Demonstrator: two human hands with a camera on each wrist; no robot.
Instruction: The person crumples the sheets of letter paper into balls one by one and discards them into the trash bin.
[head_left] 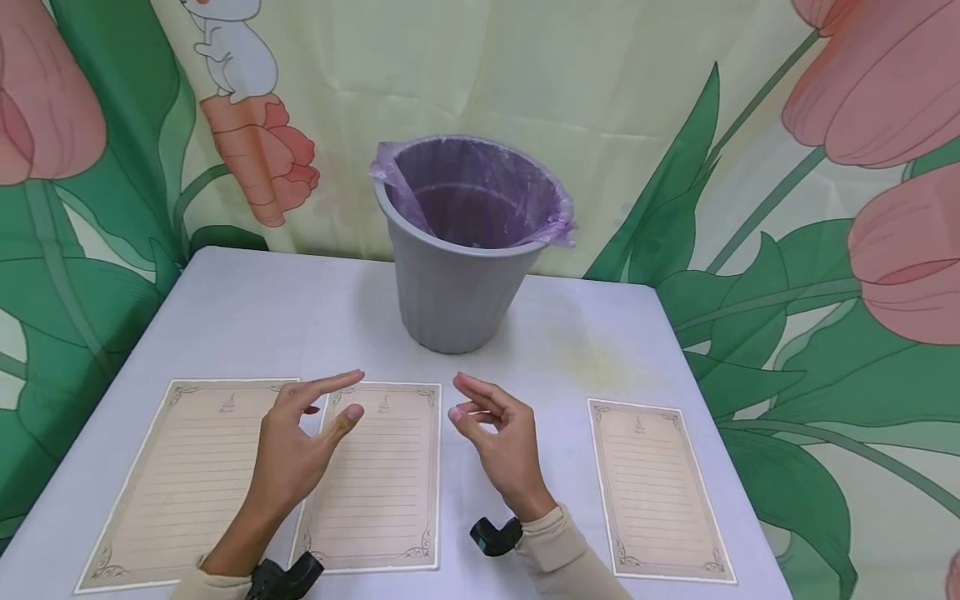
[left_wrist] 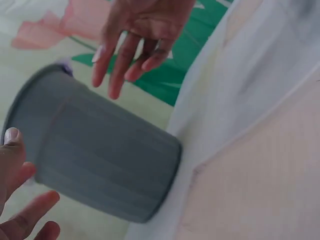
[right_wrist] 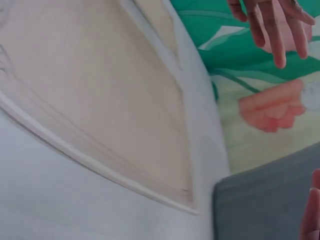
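Looking across the white table (head_left: 247, 308) from the left, we see a lined sheet of paper (head_left: 187, 475) lying flat near the front edge. Next to it lies the middle sheet (head_left: 382, 492), just beside the first. Our left hand (head_left: 300, 442) hovers above the seam between these two sheets, fingers straight and spread, thumb apart, holding nothing. Just right of it, our right hand (head_left: 498, 433) hangs over the bare cloth beside the middle sheet, its fingers loosely bent with the tips drawn near the thumb, and nothing between them. The two hands are near each other but apart. Behind the gap between them stands a grey bin (head_left: 457, 283), upright, lined with a purple bag (head_left: 480, 196) folded over its rim. The left wrist view shows the bin's ribbed wall (left_wrist: 105, 160) close by. Farther right, well apart from the hands, a third sheet (head_left: 656, 492) lies flat near the table's right edge.
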